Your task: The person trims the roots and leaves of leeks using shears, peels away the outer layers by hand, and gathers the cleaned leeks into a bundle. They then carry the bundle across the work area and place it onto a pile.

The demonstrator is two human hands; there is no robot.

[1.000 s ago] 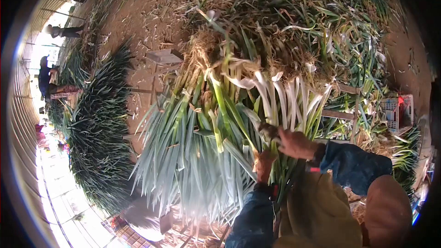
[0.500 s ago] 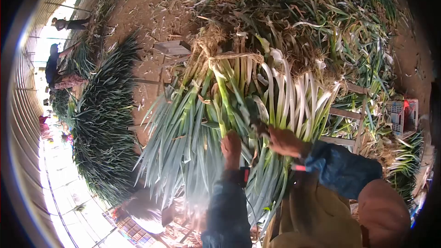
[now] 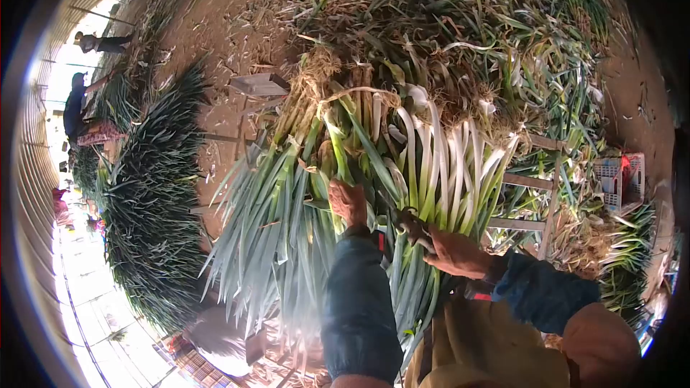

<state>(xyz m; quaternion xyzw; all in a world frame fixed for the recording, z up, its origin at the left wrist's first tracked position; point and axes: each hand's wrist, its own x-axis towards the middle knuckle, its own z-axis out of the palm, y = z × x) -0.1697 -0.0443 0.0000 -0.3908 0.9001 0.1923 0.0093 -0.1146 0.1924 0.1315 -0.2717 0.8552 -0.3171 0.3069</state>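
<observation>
Long green onions (image 3: 449, 165) lie across a wooden rack, roots away from me and green leaves toward me. My left hand (image 3: 348, 202) is closed around a green stalk (image 3: 335, 145) in the middle of the heap. In my right hand (image 3: 458, 253) is a dark tool (image 3: 413, 230), its far end over the stalks right of my left hand; whether it is a knife or shears I cannot tell. Blue sleeves cover both forearms.
A large pile of onions (image 3: 154, 201) stands at the left. Loose leaves and trimmings (image 3: 460, 21) cover the ground beyond the rack. A crate (image 3: 620, 181) is at the right. Two people (image 3: 75, 107) (image 3: 100, 43) are at the far left.
My left hand has moved forward and slightly left along the stalks. My right hand has shifted toward me and right with the tool. The whole view has moved slightly.
</observation>
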